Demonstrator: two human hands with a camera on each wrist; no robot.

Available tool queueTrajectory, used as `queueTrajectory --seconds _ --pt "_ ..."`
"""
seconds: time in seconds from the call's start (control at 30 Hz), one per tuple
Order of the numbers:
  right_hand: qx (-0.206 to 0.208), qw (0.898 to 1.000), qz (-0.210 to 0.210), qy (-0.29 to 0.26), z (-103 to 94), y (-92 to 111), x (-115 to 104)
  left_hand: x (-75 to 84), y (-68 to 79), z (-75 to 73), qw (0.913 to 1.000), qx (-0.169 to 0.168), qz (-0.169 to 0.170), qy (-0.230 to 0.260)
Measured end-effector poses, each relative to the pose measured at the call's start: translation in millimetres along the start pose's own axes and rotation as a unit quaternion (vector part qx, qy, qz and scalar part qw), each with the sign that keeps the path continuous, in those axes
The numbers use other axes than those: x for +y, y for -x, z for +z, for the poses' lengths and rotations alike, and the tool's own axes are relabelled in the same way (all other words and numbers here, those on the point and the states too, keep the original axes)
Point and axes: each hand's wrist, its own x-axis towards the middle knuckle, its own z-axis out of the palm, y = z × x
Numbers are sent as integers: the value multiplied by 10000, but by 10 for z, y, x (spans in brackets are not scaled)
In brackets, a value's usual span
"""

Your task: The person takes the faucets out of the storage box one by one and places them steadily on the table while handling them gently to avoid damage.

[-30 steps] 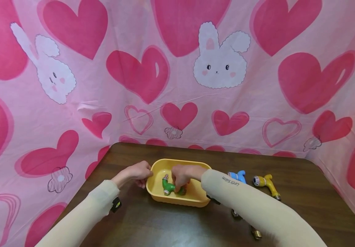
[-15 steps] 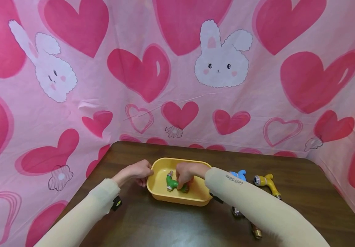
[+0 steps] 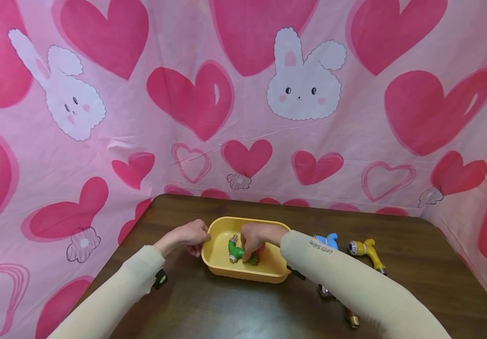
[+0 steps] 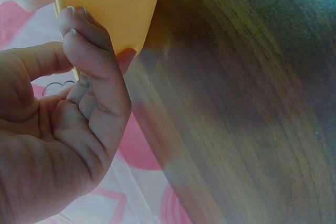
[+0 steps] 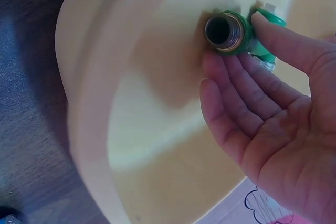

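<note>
A yellow plastic basin point(image 3: 243, 275) stands on the table. At its left end my left hand point(image 3: 190, 237) grips the rim, thumb on one side and curled fingers on the other in the left wrist view. Inside the basin lies a green branched pipe fitting point(image 3: 235, 253) with metal ends. My right hand point(image 3: 257, 239) reaches in and pinches it between thumb and fingers. In the right wrist view, the fitting's open threaded end point(image 5: 224, 32) faces the camera. The fingers hide part of the fitting in the head view.
Right of the basin on the brown table point(image 3: 209, 310) lie a blue fitting point(image 3: 328, 240) and a yellow fitting point(image 3: 368, 253). Nearer, a silver end point(image 3: 324, 291) and a brass end point(image 3: 353, 320) show beside my right sleeve, which hides the rest. A heart-patterned cloth hangs behind.
Over the last second, my right hand and the green fitting have shifted slightly right and away from me inside the basin. Since half a second ago, almost nothing differs. My left hand stays on the rim.
</note>
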Motion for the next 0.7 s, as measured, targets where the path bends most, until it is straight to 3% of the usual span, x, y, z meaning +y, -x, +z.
queueTrajectory --seconds 0.7 --pt "180 9998 32 -46 46 -17 40 -24 -31 22 9999 -8 98 -36"
